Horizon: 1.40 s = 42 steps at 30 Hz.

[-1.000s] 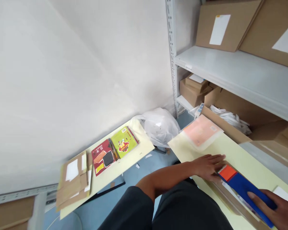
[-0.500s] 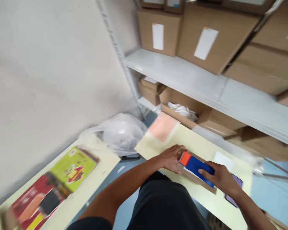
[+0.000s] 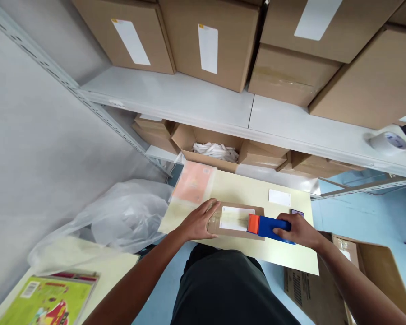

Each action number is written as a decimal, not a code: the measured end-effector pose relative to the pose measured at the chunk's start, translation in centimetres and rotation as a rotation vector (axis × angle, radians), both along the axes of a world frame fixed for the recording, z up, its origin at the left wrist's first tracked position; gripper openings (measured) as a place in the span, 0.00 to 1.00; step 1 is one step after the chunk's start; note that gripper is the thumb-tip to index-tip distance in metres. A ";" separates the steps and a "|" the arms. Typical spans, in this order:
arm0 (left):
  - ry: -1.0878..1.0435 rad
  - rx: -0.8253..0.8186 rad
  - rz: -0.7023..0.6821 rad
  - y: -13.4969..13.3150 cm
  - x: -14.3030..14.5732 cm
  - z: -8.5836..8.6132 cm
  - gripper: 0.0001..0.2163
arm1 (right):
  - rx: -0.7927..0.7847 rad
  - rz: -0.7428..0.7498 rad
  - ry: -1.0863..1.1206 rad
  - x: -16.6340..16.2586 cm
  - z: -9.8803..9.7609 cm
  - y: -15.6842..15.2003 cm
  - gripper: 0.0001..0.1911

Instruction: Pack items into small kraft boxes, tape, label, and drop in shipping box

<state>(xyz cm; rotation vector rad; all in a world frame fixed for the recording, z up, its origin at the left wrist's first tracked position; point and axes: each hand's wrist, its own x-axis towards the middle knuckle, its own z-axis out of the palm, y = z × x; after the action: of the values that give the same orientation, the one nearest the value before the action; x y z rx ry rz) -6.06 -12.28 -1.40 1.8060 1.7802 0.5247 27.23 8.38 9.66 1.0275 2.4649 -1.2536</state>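
A flat brown cardboard parcel with a white label lies on the pale yellow table in front of me. My left hand rests flat on the parcel's left end, fingers stretched out. My right hand is closed round a blue tape dispenser with an orange head, which sits on the parcel's right part. A strip of clear tape runs along the parcel between my two hands.
A pink sleeve and a white label lie on the table. Behind stands a grey shelf with cardboard boxes and a tape roll. A plastic bag sits left, an open carton right, a green book lower left.
The view has swung right, from the side table to the shelf. The dispenser has moved right along the parcel, leaving tape behind it, while my left hand stays on the left end.
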 end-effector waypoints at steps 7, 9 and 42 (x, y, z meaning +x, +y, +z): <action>0.048 -0.011 -0.020 -0.3 0.2 0.0 0.53 | 0.012 0.011 0.055 0.7 -2.0 -0.1 0.21; 0.078 -0.015 -0.039 -0.3 0.1 0.4 0.53 | 0.023 -0.002 0.069 0.8 -2.5 0.0 0.21; 0.413 0.155 -0.326 4.4 2.3 1.4 0.47 | 0.045 -0.186 0.095 9.4 -2.2 3.0 0.25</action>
<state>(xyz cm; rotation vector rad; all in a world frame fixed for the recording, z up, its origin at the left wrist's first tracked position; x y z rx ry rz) -3.75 -7.88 0.00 2.3931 1.6756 0.1689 36.61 11.41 7.43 1.2625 2.5274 -1.3344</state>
